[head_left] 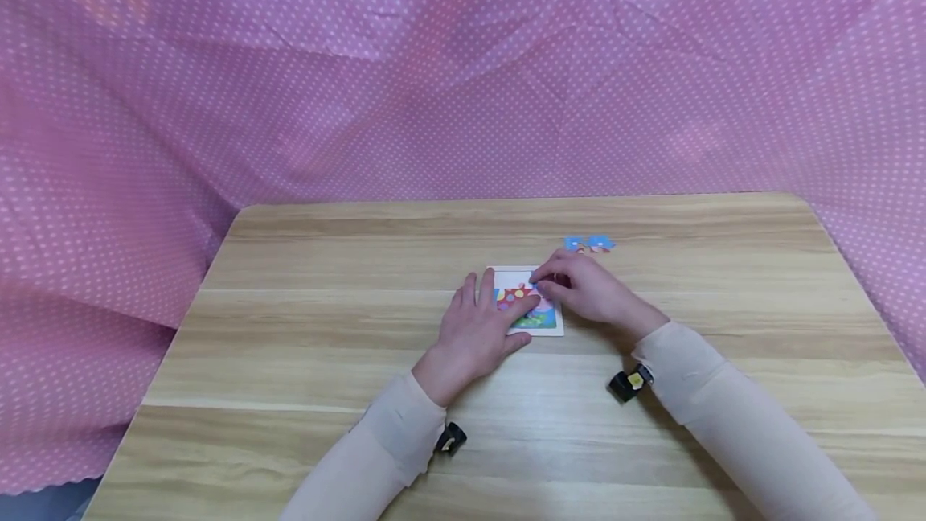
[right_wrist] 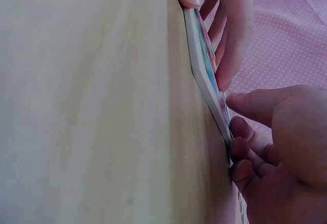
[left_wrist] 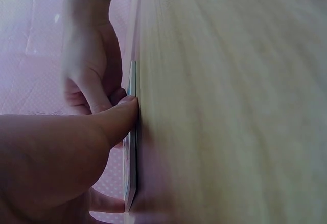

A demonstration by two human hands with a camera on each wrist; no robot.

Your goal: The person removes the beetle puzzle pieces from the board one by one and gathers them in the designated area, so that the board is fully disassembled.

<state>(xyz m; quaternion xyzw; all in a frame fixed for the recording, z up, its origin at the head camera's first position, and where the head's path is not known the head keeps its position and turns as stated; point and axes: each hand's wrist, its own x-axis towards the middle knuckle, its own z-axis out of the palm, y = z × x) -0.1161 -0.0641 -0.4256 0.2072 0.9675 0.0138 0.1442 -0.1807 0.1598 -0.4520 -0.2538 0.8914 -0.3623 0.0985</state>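
A small white-framed jigsaw puzzle board (head_left: 551,331) lies flat on the wooden table, with a red, green and blue picture in its lower part and a pale area at its top. My left hand (head_left: 473,336) rests on the board's left side, fingers spread and fairly straight, its thumb at the near edge. At the board's upper right, my right hand (head_left: 589,288) pinches a small blue puzzle piece (head_left: 534,281) between thumb and index finger, mostly hidden by the fingertips. Beyond that hand lie loose blue puzzle pieces (head_left: 599,242), partly covered from view by it.
The wooden table (head_left: 325,264) reaches out on every side of the board. A pink cloth with white dots (head_left: 463,87) hangs behind it and along its sides. Each wrist carries a small black camera, such as the one on the right (head_left: 629,383).
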